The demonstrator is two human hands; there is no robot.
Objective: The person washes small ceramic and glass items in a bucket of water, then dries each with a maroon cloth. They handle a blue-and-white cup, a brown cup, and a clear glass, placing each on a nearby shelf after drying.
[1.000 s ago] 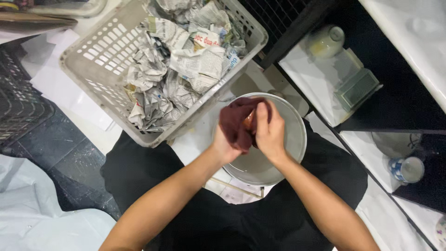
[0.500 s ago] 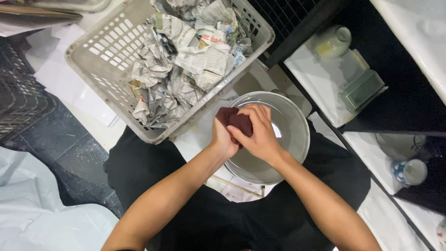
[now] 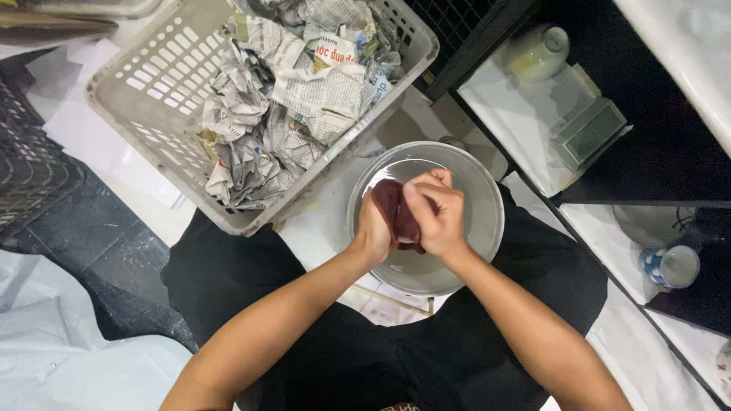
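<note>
Presently: left hand [image 3: 375, 228] and right hand [image 3: 434, 217], fingers curled tight around a dark red cloth [image 3: 396, 215], squeezing it between both palms. Under the fingers, a grey metal bowl [image 3: 480, 198], possibly holding water; glare hides it. Beyond the fingertips, a plastic basket [image 3: 145, 91] of crumpled newspaper [image 3: 304, 99]. Cloth bunched, mid-wring; not yet laid down.

Both hands meet over a round grey metal bowl [image 3: 472, 190]. The left hand [image 3: 373, 228] and right hand [image 3: 438, 213] squeeze a dark red cloth [image 3: 396, 213]. A grey plastic basket [image 3: 152, 91] of crumpled newspaper [image 3: 304, 84] sits beside it.
</note>
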